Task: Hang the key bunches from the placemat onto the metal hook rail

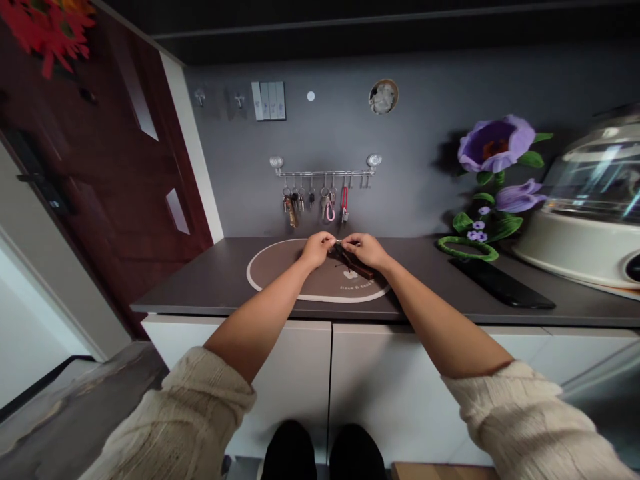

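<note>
My left hand point(319, 249) and my right hand point(367, 249) meet above the oval brown mat point(277, 270) on the counter. Both are closed in a pinch on a small, shiny key ring point(339, 241) between the fingertips. From it hang dark keys and a long brown strap-like piece point(359, 267), which slopes down to the right beneath my right hand. Fine details of the keys are too small and dim to make out. Behind my hands, a clear hook rail point(325, 173) on the wall carries several sets of keys point(293, 203) and a pink carabiner point(330, 210).
On the right of the counter point(200, 280) lie a long black object point(503, 283) and a purple knitted flower point(497, 147) with a green ring base. A white appliance point(575, 247) with a clear dome stands beyond. A dark red door point(115, 187) is at left.
</note>
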Available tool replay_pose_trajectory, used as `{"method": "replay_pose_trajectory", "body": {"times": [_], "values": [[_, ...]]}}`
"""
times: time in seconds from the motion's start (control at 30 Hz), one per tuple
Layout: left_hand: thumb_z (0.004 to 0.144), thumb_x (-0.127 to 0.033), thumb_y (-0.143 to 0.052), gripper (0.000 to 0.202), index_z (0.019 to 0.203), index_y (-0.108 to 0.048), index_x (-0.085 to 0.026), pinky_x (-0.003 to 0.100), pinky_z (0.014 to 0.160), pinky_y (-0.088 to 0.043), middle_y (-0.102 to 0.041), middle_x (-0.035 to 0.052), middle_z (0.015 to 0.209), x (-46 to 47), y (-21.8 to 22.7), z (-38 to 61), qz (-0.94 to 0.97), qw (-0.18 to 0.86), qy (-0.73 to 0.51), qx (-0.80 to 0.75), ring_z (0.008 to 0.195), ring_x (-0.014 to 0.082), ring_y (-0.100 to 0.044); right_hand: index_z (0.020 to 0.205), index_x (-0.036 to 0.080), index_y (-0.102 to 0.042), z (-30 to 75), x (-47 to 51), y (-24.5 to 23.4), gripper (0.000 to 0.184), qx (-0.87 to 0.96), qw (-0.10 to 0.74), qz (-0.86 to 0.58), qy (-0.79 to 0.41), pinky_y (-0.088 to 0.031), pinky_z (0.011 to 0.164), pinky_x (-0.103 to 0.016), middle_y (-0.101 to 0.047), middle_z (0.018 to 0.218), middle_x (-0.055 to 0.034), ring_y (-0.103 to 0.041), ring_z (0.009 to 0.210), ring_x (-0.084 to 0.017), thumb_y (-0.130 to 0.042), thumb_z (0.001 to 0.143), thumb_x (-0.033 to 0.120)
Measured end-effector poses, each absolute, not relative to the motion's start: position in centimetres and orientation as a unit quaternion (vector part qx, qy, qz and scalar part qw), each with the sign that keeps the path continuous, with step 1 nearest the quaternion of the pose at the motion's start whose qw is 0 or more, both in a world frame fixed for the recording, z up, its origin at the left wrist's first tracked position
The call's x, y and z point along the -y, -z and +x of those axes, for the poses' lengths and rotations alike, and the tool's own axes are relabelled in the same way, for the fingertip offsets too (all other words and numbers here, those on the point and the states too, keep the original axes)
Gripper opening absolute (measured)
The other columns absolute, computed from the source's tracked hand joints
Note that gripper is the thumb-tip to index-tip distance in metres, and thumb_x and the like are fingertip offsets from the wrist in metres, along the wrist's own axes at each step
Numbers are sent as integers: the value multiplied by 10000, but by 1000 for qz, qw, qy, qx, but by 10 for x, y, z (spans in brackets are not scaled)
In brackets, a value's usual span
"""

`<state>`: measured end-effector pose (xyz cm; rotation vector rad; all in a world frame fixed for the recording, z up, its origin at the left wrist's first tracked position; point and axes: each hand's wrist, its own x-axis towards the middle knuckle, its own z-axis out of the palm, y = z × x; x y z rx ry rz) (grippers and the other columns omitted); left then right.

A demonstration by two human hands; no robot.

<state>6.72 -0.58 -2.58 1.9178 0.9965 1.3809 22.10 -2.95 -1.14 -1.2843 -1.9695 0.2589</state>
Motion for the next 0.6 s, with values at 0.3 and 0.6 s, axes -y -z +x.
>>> {"method": "replay_pose_trajectory", "body": {"times": [0.3,0.6], "values": [[696,-240,-499,133,721,-564,-126,198,543,-379,-559,9,654,6,21,69,658,340,-574,-350,578,82,-467,770,127,-597,216,30,8,273,740,449,-436,-246,-409,623,-218,-609,720,-24,-515,615,-90,-531,662,370],[671,-330,-542,228,769,-567,-126,195,517,-373,-577,27,689,8,16,68,633,389,-585,-325,594,86,-491,755,131,-586,210,41,1,250,689,494,-413,-334,-426,671,-237,-611,736,-30,-540,647,-92,-589,627,346]]}}
